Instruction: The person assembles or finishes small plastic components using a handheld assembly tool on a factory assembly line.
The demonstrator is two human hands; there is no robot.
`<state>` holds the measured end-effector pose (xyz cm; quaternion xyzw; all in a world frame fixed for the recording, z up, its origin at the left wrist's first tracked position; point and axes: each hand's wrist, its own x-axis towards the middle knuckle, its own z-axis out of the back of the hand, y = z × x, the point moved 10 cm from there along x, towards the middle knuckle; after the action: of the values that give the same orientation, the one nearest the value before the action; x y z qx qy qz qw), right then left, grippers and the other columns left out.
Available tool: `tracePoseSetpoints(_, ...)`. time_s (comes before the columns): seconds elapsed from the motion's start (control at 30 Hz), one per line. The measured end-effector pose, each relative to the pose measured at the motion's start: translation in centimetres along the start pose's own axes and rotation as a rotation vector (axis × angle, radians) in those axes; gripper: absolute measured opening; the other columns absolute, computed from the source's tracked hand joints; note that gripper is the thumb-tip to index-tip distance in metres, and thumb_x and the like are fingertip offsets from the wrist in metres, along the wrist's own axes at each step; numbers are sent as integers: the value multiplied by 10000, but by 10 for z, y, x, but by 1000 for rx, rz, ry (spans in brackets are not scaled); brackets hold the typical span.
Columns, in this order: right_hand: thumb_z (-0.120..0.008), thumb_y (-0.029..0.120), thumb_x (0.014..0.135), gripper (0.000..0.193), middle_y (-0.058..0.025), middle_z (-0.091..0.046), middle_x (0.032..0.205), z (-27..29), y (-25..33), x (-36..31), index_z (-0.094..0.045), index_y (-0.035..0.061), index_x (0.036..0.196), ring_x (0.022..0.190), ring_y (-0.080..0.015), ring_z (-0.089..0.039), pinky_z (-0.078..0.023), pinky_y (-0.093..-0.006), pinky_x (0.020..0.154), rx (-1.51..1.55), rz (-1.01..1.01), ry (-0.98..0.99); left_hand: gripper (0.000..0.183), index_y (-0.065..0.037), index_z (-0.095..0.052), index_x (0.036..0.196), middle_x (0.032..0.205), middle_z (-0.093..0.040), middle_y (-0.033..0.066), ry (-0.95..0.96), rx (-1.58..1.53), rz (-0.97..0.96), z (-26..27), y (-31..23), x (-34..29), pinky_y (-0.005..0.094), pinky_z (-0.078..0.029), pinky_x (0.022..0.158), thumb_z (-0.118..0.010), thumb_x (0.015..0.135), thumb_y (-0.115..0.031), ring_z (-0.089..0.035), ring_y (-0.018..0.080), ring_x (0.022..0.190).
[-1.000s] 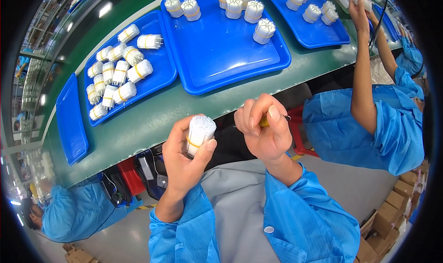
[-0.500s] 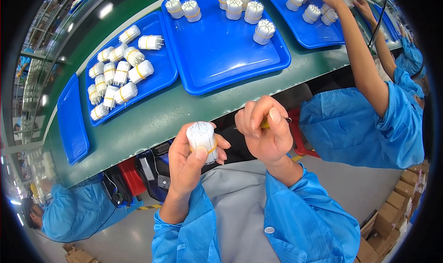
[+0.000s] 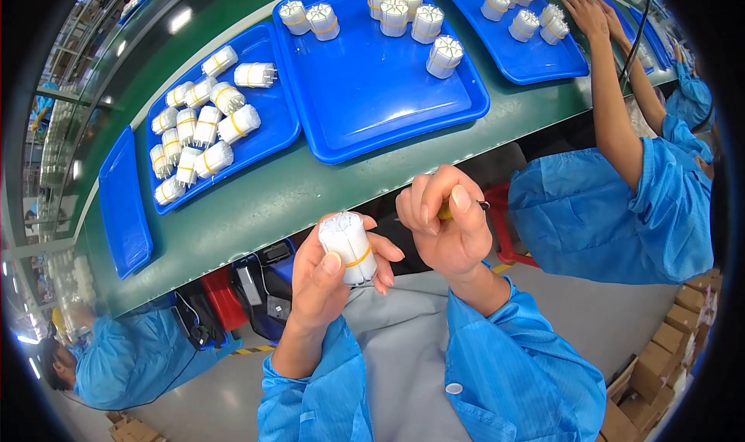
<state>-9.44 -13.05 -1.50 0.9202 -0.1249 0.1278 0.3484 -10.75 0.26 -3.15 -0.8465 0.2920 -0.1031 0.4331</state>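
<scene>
White bundle (image 3: pixel 348 244) in left hand (image 3: pixel 312 285), grip bundle-wide.

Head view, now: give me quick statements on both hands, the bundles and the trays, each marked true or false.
1. The left hand holds a yellow-banded white bundle. True.
2. The right hand is empty. False: the right hand grips a small yellow object, mostly hidden.
3. The white bundle rests on the green tabletop. False: it is held off the tabletop.
4. The frontmost bundle in the largest blue tray stands upright. True.
</scene>
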Motion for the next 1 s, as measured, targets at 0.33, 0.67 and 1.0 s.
tracePoseSetpoints(0.33,-403,383,1013,435,-33,-428,614,-27,31,1,-443,62,724,535,-118,-295,-273,-296,521,215,51,122,421,4,-531,1096,821,-622,71,-151,319,-61,6,-7,-3,234,-465,600,-751,745,-69,-590,98,712)
tracePoseSetpoints(0.67,-369,449,1022,483,-5,-384,609,-67,29,5,-425,83,713,533,-124,-280,-276,-313,529,401,-1,290,333,-26,-618,929,804,-655,45,-184,879,-236,-10,-24,-4,235,-492,617,-780,640,4,-621,92,697)
tracePoseSetpoints(1.0,-307,390,1046,473,-1,-375,561,-63,12,1,-391,99,683,494,-117,-267,-277,-299,493,237,-76,174,362,-21,-620,925,771,-655,65,-171,970,-312,-8,-23,-4,257,-496,590,-765,594,-1,-641,132,661)
